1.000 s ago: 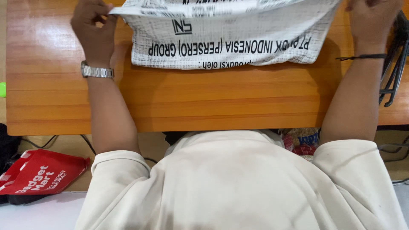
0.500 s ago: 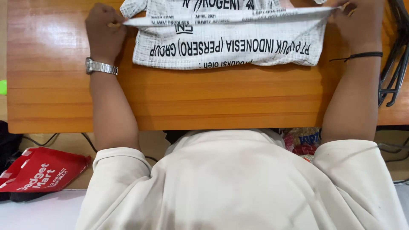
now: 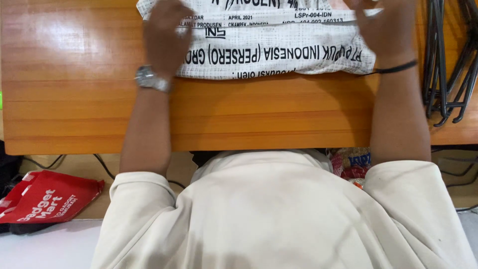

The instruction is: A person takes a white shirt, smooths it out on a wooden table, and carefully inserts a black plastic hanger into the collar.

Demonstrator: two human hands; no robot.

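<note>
Head view: your left hand (image 3: 164,37) and right hand (image 3: 386,30) have moved inward from the corners and now lie on the folded white woven sack (image 3: 279,52), at twelve o'clock on the wooden table (image 3: 249,114). Your fingers, loosely curled, press rather than pinch, so the fold looks laid down and ready for smoothing.

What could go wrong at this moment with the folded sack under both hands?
The white woven sack lies folded on a glossy wooden table; it might slide or spring open if the left hand and right hand lift. The black wire hangers sit close to the right forearm and might get knocked.
</note>
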